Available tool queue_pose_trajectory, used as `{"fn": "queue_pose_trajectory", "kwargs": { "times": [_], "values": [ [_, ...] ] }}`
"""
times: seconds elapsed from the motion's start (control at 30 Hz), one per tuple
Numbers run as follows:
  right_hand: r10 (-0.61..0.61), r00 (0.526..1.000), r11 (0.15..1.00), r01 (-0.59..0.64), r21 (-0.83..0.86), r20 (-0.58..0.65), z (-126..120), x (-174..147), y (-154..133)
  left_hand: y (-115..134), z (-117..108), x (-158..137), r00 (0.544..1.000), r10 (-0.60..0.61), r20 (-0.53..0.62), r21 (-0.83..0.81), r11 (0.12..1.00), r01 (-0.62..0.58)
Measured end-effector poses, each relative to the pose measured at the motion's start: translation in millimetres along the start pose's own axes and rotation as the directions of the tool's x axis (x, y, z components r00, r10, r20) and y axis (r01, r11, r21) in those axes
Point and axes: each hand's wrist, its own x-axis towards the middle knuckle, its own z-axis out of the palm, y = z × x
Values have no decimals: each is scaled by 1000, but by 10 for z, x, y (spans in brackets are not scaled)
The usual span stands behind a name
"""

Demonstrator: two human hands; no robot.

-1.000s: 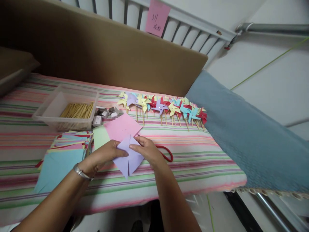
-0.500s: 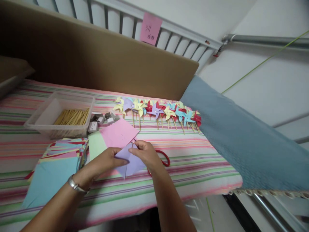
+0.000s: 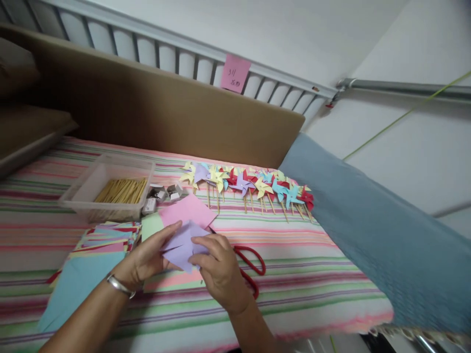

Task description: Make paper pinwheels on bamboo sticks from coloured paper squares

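A purple paper square [image 3: 184, 241], with slits cut in from its corners, is held between my two hands above the striped cloth. My left hand [image 3: 156, 250] supports it from the left, thumb along its upper edge. On its right side, the fingers of my right hand [image 3: 217, 262] pinch the paper near the lower flap. Beneath lie a pink sheet [image 3: 189, 211] and a light green sheet [image 3: 150, 226]. Red-handled scissors [image 3: 253, 267] rest just right of my right hand, their blades mostly hidden behind it.
A stack of coloured paper [image 3: 83, 279] lies at the left. Behind it stands a clear plastic box [image 3: 106, 164] of wooden sticks, beside small white boxes [image 3: 150, 206]. Finished paper pinwheels [image 3: 243, 184] lie in a row at the back, before a cardboard panel [image 3: 165, 103].
The purple paper has turned and lifted slightly in my hands. My right hand has shifted its grip to the lower flap, and more of the scissors' handles shows. The camera view has tilted up.
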Motion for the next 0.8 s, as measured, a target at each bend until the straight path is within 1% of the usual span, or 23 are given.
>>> {"fn": "queue_pose_trajectory", "kwargs": {
  "times": [0.07, 0.13, 0.27, 0.37, 0.43, 0.53, 0.67, 0.8],
  "values": [
    [-5, 1000, 1000, 5, 7, 25, 22, -8, 4, -15, -14, 14, 999, 37, -17, 5, 999, -37],
    [11, 998, 1000, -11, 3, 63, 31, -11, 5, -25, -30, 19, 998, 57, -33, 61, 997, -55],
    [77, 991, 997, -75, -23, 113, 56, -14, 3, -21, -27, 8, 984, 100, -146, 150, 986, -78],
    [111, 987, 994, -109, -22, 116, 92, -17, 6, -6, -13, 0, 976, 100, -192, 176, 982, -66],
    [136, 986, 991, -136, -8, 101, 114, -20, 8, 0, -21, 3, 976, 98, -193, 184, 981, -62],
    [191, 979, 981, -193, 25, 72, 137, -25, 4, 1, -54, 19, 972, 135, -194, 210, 973, -93],
    [287, 955, 949, -294, 109, 79, 155, -22, -9, -3, -74, 41, 964, 186, -189, 244, 960, -138],
    [418, 902, 880, -432, 196, 109, 176, 2, -1, -24, -45, 52, 962, 196, -191, 263, 954, -143]
  ]
}}
